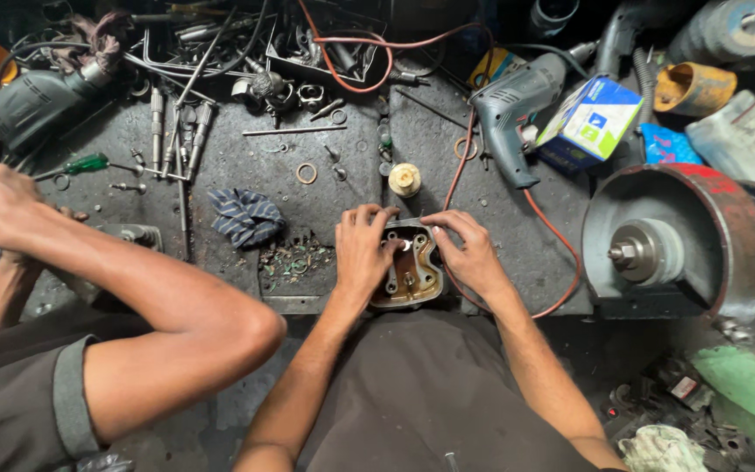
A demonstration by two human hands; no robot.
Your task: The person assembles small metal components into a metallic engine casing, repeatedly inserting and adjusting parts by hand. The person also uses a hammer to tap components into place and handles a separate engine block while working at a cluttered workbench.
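Brassy, grimy engine cover (oily, scalloped rim) under both hands.

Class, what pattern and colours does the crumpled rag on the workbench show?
The rag is striped, dark blue with pale grey-white lines; the head view shows it.

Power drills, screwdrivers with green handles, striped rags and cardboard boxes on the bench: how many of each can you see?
Power drills: 2
Green-handled screwdrivers: 1
Striped rags: 1
Cardboard boxes: 1
Total: 5
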